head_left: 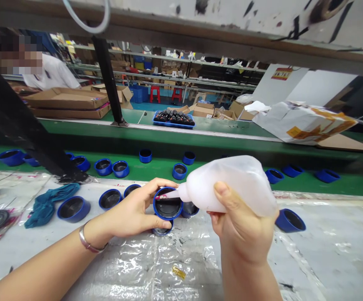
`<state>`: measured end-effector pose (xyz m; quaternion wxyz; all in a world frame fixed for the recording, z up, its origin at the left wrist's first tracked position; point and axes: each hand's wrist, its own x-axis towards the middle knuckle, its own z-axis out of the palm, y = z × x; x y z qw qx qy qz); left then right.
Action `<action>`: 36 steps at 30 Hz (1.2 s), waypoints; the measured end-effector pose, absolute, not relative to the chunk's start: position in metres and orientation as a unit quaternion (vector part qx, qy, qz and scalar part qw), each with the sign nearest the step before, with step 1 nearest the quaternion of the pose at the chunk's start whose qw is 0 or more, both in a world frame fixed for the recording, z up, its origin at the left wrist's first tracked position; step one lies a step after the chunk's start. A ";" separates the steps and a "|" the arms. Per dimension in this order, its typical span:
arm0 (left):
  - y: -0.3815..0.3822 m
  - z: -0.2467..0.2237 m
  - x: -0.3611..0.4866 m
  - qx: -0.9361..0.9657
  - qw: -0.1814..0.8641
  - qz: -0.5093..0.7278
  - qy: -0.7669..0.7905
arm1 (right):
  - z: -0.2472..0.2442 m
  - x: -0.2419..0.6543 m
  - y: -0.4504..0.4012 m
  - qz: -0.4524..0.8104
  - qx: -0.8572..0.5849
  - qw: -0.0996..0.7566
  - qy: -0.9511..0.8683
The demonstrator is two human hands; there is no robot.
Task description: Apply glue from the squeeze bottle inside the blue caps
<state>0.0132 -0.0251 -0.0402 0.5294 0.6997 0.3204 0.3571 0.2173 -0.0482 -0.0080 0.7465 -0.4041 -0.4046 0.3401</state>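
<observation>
My left hand (137, 209) grips a round blue cup with a black inside (168, 211) by its side, its open top tilted toward me. My right hand (244, 221) is wrapped around a translucent white squeeze bottle (228, 184) that lies nearly level. The bottle's pointed nozzle (172, 194) reaches over the cup's opening at the upper rim. Whether any liquid leaves the tip I cannot tell. Close behind and below the held cup are two more blue cups, one of them (162, 228) partly covered by my left hand's thumb.
More blue cups stand on the plastic-covered table (194, 267) and along the green belt (219, 161). A teal cloth (45, 205) lies at left. Beyond are a blue tray of black parts (173, 119), a taped white package (303, 121) and a person (52, 71). A black post (37, 129) slants down at left.
</observation>
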 end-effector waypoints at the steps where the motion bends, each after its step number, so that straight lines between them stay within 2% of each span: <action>1: -0.025 -0.039 0.014 0.699 0.528 0.357 0.325 | -0.007 0.217 -0.048 0.333 -0.407 0.753 -0.396; 19: -0.025 -0.040 0.016 0.687 0.513 0.336 0.390 | -0.008 0.219 -0.045 0.290 -0.429 0.766 -0.380; 27: -0.022 -0.042 0.013 0.684 0.509 0.333 0.403 | 0.003 0.231 -0.035 0.302 -0.372 0.799 -0.363; 29: -0.016 -0.041 0.011 0.685 0.484 0.330 0.434 | 0.007 0.233 -0.032 0.320 -0.360 0.809 -0.337; 34: 0.020 -0.033 -0.002 0.731 0.294 0.293 0.542 | 0.012 0.238 -0.031 0.347 -0.345 0.820 -0.296; 36: 0.032 -0.028 -0.009 0.737 0.253 0.289 0.556 | 0.012 0.240 -0.031 0.347 -0.348 0.819 -0.298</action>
